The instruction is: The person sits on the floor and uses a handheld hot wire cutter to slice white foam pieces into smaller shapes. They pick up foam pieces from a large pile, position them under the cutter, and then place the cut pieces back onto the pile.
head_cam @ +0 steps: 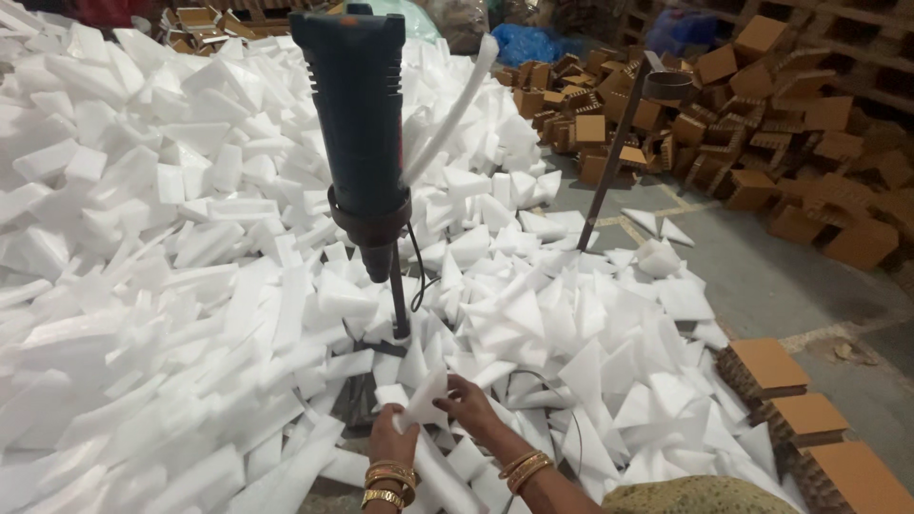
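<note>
A white foam triangle (422, 400) is pinched between the left hand (390, 440) and right hand (473, 405), at 6 o'clock below the upright dark heat tool (360, 133). White foam offcuts (143, 238) are heaped from 9 to 12 o'clock, crowding the tool's base. Brown corrugated blocks (762, 366) are stacked at 4 o'clock, with more piled at 2 o'clock.

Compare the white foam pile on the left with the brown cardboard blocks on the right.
The foam pile is white, smooth strips and triangles; the cardboard blocks are brown, boxy and ribbed at the sides. The foam reaches both hands; the blocks lie farther off. Both are loose heaps on the floor.
</note>
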